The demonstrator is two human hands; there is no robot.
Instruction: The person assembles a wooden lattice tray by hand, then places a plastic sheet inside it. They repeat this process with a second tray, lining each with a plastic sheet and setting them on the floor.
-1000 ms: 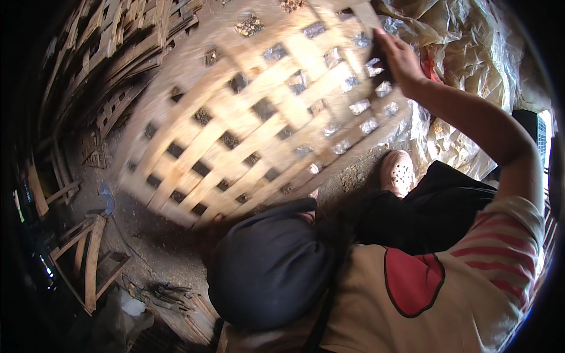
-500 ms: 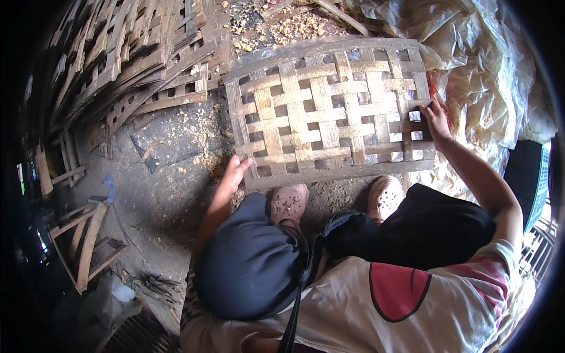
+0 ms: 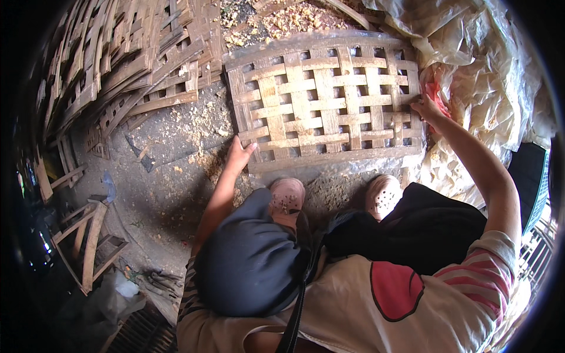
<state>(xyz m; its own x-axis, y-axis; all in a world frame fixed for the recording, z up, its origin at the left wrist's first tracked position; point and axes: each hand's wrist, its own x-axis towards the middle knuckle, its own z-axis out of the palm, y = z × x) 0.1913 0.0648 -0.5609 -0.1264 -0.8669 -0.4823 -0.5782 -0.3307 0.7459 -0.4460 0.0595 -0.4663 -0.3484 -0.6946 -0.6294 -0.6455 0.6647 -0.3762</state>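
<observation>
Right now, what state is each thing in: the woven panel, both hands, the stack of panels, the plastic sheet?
Woven panel: lying flat on the ground, in front of the feet.
Left hand: open, fingers on the panel's lower left corner.
Right hand: fingers touching the panel's right edge; grip unclear.
Panel stack: piled, overlapping, at upper left.
Plastic sheet: crumpled, at right.
Shoes: on the feet, planted on the ground.

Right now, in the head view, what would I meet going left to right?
Stack of woven bamboo lattice panels → left hand → flat woven bamboo lattice panel → right hand → crumpled clear plastic sheeting.
</observation>
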